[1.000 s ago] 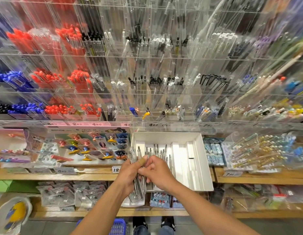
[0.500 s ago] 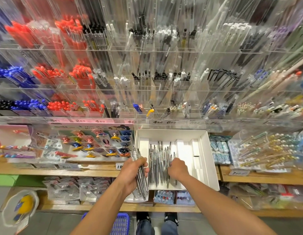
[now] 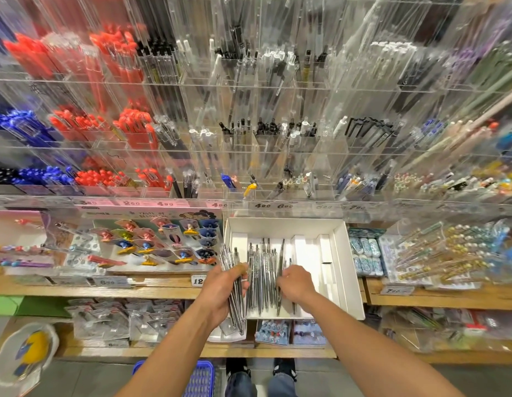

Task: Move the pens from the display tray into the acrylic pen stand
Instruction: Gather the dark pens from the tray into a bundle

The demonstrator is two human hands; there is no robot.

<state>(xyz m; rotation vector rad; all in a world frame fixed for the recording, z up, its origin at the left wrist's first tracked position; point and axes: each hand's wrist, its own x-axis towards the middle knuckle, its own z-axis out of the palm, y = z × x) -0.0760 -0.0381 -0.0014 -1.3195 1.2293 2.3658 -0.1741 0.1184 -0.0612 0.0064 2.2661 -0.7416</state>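
Gripping pens (image 3: 234, 285), left hand (image 3: 220, 293); right hand (image 3: 296, 283) reaches into tray (image 3: 349, 270).

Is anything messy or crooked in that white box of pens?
A little. In the white tray, one pen lies slanted across the straighter pens, right by the right hand. Nothing looks spilled or broken.
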